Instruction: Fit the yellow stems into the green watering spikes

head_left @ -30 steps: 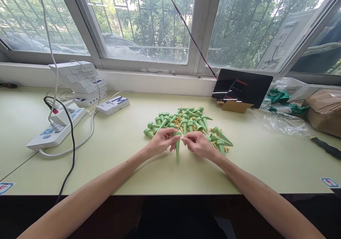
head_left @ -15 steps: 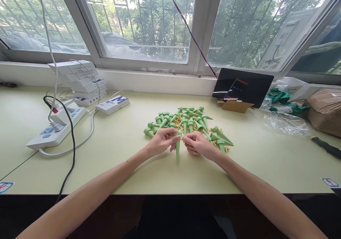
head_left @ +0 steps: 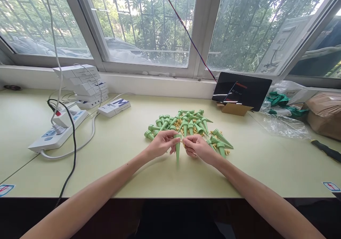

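On the desk [head_left: 149, 180]: green spikes [head_left: 185, 125] among yellow pieces [head_left: 227, 152].
Left hand [head_left: 159, 145]: grip closed on held spike [head_left: 177, 153].
Right hand [head_left: 200, 147]: grip pinched narrow; contents too small to tell.
Held spike: point down, cap between the hands.

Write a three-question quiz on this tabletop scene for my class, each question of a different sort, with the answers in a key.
1. Multiple choice: what does the left hand hold?
A) A white box
B) A green spike, tip down
C) A black-handled tool

2. True or false: the power strip lies to the left of the pile of green spikes.

3. Fill in the blank: the small pieces scattered among the piled spikes are coloured ____.

Key: 1. B; 2. true; 3. yellow
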A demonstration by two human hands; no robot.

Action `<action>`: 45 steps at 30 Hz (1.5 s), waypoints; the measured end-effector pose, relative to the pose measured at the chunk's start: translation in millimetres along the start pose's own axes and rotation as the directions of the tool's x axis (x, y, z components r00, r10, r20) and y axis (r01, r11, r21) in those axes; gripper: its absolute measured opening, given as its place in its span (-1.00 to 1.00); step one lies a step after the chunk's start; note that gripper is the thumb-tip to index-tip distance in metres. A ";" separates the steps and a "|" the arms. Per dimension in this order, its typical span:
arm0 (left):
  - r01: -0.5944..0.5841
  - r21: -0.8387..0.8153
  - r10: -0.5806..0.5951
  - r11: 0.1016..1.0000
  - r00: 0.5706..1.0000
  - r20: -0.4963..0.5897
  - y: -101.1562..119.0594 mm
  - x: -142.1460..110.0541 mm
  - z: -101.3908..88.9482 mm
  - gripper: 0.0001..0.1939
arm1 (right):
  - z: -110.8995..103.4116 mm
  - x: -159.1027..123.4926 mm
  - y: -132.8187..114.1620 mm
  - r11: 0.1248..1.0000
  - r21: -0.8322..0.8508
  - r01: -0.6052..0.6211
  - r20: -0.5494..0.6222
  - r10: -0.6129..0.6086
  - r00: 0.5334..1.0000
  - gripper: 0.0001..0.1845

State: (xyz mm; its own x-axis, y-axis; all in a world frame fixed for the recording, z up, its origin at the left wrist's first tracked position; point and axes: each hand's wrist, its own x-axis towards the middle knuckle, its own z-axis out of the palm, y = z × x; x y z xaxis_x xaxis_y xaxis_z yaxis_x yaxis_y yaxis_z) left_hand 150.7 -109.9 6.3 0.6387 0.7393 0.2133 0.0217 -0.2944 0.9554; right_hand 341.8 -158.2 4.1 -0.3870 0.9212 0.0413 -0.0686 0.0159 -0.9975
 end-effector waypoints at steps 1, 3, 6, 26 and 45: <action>-0.002 -0.005 0.002 1.000 1.000 -0.002 0.0 -0.1 0.3 -0.73 | -0.7 0.5 0.1 0.997 0.063 -0.036 0.024 0.035 0.999 -0.51; -0.008 -0.005 0.008 1.000 1.000 0.000 0.2 -0.1 0.9 -0.73 | -2.3 1.5 1.3 0.987 0.138 -0.088 0.058 0.080 0.995 -0.51; -0.008 0.010 0.008 1.000 1.000 0.001 0.4 0.0 1.1 -0.73 | -3.2 2.2 3.4 0.988 0.125 -0.086 0.056 0.079 0.995 -0.52; 0.021 -0.002 -0.021 1.000 1.000 -0.011 0.7 0.2 0.5 -0.70 | 2.1 1.4 5.0 0.991 -0.120 0.064 -0.058 -0.072 0.996 -0.54; -0.011 -0.002 0.011 1.000 1.000 -0.023 1.8 3.8 -3.3 -0.71 | 0.7 0.6 -2.0 0.955 -0.280 0.096 -0.038 -0.111 0.993 -0.59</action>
State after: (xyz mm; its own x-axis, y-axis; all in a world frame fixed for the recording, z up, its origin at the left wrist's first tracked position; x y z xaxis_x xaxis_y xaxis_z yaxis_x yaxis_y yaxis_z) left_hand 150.6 -105.6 9.5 0.6214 0.7496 0.2281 0.0134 -0.3012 0.9535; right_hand 341.1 -157.9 6.2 -0.3422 0.9277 0.1495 0.1551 0.2127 -0.9647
